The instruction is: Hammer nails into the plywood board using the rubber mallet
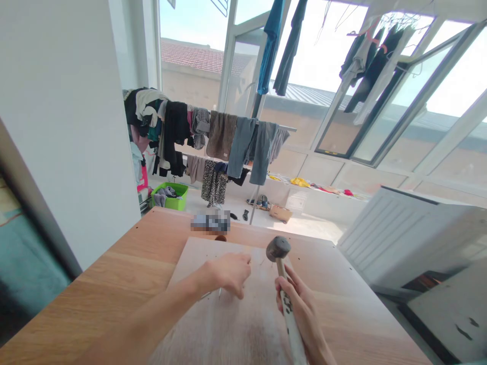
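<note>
My right hand [300,301] is wrapped around the pale, worn handle of a mallet [279,248]. Its dark round head points up and away from me, above the board. My left hand [230,276] hovers over or rests on the board with its fingers curled in. Whatever those fingers hold, if anything, is hidden. Below that hand, a few thin, nail-like slivers [219,292] show on the pale board [213,329]. This board lies flat on a wooden table [125,274].
A small brown round thing [220,238] sits at the board's far edge, beside a blurred-out item [210,221]. Beyond the table stand a laundry-laden drying rack [283,128] and a green basket [177,203]. A white ribbed cabinet [395,238] is on the right; a white wall [68,126] is left.
</note>
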The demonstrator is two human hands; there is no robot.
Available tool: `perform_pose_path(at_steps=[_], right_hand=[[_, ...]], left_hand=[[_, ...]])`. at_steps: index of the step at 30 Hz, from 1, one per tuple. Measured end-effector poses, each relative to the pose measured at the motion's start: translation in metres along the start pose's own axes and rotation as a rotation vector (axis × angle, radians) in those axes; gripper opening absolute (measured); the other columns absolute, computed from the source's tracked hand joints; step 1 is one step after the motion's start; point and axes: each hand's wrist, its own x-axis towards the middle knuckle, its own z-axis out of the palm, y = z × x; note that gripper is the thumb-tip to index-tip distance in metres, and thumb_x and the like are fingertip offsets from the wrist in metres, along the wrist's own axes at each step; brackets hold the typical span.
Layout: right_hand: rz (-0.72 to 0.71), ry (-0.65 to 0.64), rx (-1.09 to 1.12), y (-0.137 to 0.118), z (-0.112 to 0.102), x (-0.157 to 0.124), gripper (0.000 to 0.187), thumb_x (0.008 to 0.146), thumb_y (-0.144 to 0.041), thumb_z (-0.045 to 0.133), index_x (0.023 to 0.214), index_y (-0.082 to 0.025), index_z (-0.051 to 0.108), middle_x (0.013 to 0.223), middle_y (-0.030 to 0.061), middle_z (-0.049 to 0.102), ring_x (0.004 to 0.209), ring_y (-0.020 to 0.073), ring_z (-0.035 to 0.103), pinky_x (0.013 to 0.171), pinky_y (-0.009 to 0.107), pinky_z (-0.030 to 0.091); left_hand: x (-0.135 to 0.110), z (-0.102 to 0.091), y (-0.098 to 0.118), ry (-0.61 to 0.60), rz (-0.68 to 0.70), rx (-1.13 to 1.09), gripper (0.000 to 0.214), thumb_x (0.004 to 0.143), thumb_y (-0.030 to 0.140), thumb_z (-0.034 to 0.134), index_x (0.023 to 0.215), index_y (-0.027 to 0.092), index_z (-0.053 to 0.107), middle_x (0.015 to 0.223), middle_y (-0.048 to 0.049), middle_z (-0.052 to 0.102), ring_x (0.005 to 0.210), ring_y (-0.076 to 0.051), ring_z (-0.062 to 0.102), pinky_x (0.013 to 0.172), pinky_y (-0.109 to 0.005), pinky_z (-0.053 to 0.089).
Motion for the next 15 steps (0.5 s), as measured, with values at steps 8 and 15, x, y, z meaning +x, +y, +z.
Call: perform_pose_path(at_steps=[8,15], right_hand=[[-0.006,-0.037,0.008,0.005,0.0,0.001,0.061,0.08,-0.055,0.069,0.128,-0.017,0.057,0.068,-0.0036,0.054,0.044,0.0075,0.044,0.04,0.02,0.034],[-0.02,-0.039,-0.004,0.007,0.003,0.001,0.062,0.08,-0.056,0.068,0.128,-0.019,0.057,0.069,-0.0042,0.055,0.044,0.0082,0.046,0.041,0.021,0.036]], left_hand=[[0.02,0.009,-0.015,0.425,-0.031,-0.496,0.02,0.075,0.022,0.063,0.094,0.018,0.069,0.08,-0.0018,0.07,0.072,-0.016,0.064,0.067,-0.024,0.049],[0.039,0.04,-0.024,0.622,-0.129,-0.704,0.025,0.084,0.019,0.055,0.105,0.016,0.068,0.083,-0.0025,0.073,0.071,-0.011,0.064,0.068,-0.021,0.049]])
